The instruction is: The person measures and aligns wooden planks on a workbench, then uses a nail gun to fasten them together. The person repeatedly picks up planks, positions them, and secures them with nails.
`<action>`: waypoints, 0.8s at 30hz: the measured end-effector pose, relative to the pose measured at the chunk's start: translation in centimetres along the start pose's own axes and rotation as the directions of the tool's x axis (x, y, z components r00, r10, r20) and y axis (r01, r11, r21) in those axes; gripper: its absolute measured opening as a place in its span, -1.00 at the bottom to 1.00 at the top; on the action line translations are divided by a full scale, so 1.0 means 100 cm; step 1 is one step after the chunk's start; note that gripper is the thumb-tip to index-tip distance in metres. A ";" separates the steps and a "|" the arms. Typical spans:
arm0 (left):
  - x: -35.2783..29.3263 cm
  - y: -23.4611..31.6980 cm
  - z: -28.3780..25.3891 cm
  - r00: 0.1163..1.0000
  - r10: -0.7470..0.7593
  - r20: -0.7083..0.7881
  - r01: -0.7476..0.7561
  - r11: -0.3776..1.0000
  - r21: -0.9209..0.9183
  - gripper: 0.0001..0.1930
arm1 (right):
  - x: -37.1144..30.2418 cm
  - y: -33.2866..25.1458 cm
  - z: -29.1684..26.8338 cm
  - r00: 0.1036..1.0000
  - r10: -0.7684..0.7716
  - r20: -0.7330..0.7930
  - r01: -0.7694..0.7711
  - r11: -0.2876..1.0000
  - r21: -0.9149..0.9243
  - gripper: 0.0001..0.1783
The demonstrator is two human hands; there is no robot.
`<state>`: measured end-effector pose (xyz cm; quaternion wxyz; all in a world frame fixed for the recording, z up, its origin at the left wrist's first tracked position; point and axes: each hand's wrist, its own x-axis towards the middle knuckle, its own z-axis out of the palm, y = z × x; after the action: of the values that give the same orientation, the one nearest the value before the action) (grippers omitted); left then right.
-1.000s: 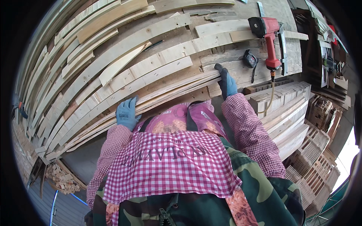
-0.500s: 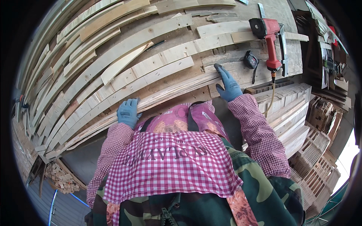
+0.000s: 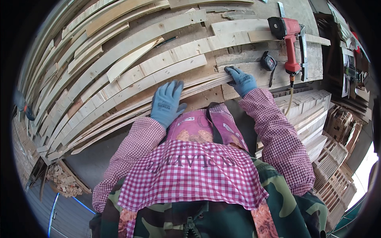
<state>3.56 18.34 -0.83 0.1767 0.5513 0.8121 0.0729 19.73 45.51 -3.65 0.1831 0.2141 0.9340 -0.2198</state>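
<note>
A bundle of long thin wooden strips (image 3: pixel 131 105) lies along the near edge of the bench, its strips slightly fanned at the left end. My left hand (image 3: pixel 167 104), in a blue work glove, rests on the bundle near its middle, fingers stretched out and thumb apart. At the bundle's right end my right hand (image 3: pixel 241 80), gloved alike, has its fingers bent over the strip ends, thumb on the near side. Just beyond the bundle lies a pale board (image 3: pixel 174 72) against a longer jointed board (image 3: pixel 158 63).
A red nail gun (image 3: pixel 291 51) with an air hose (image 3: pixel 290 99) lies at the right, beside a tape measure (image 3: pixel 268 61). More wooden boards (image 3: pixel 147 33) fill the far left. Stacked planks (image 3: pixel 307 105) stand right of me; a crate of offcuts (image 3: pixel 65 180) sits low left.
My left hand has moved right along the strips and its fingers have spread. My right hand stays at the strip ends, with its fingers more bent. The strips fan apart more at the left.
</note>
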 end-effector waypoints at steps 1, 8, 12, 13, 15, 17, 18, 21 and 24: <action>0.013 0.010 0.005 0.999 0.025 -0.030 -0.026 0.999 -0.029 -0.13 | 0.000 0.001 0.000 1.000 -0.010 0.012 0.009 1.000 0.015 -0.33; 0.062 0.040 0.037 0.999 0.015 0.041 -0.012 0.998 -0.066 -0.39 | -0.004 0.002 -0.016 0.992 0.011 0.123 -0.023 0.995 0.097 -0.24; 0.064 0.041 0.029 0.997 -0.052 0.052 0.059 0.989 -0.136 -0.44 | -0.015 0.036 -0.036 0.928 -0.005 -0.372 -0.037 0.994 -0.105 -0.04; 0.064 0.045 0.025 0.993 -0.089 0.073 0.098 0.986 -0.134 -0.44 | -0.016 0.052 -0.040 0.887 0.082 -0.455 -0.141 0.985 -0.099 0.01; 0.068 0.051 0.020 0.983 -0.143 0.114 0.158 0.979 -0.130 -0.44 | -0.018 0.088 -0.035 0.810 0.313 -0.496 -0.405 0.910 -0.087 0.04; 0.071 0.055 0.018 0.976 -0.175 0.126 0.190 0.975 -0.113 -0.46 | -0.012 0.103 -0.035 0.826 0.446 -0.345 -0.479 0.878 -0.014 0.04; 0.069 0.056 0.018 0.973 -0.183 0.141 0.198 0.975 -0.102 -0.46 | -0.010 0.106 -0.033 0.832 0.440 -0.339 -0.486 0.872 -0.059 0.04; 0.067 0.057 0.021 0.976 -0.184 0.117 0.195 0.976 -0.094 -0.45 | -0.001 0.112 -0.037 0.840 0.463 -0.283 -0.514 0.846 -0.144 0.04; 0.062 0.053 0.030 0.987 -0.152 0.044 0.157 0.981 -0.116 -0.43 | 0.009 0.116 -0.056 0.837 0.523 -0.161 -0.545 0.821 -0.169 0.00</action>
<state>7.18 25.87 -3.20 0.2286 0.4763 0.8434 0.0975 23.14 57.96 -3.19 0.2083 0.4583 0.8627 -0.0489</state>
